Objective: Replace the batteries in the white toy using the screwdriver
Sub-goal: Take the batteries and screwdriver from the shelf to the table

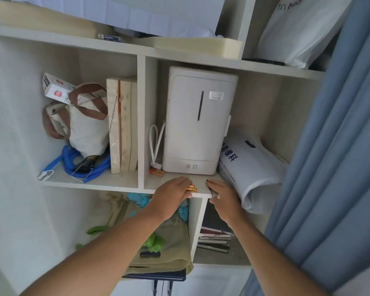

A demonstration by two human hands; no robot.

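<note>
In the head view, the fetching of supplies is judged to be the step in hand. Orange batteries (191, 188) at the shelf (175, 178) edge are covered by the left hand (171, 194), fingers curled over them. A thin dark tool, possibly the screwdriver (212, 192), is pinched by the right hand (223, 196). More batteries (156, 172) lie beside a white appliance (198, 120). The white toy is not seen. Next, a firm lift is called for. A canvas bag (83, 124) holds a box (56, 89).

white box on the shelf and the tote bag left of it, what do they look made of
White box: likely hard plastic with a smooth matte finish, going by its rounded moulded corners and even surface. Tote bag: looks like off-white woven fabric, canvas perhaps, since it slumps and creases; its brown handles could be leather or faux leather.
</note>
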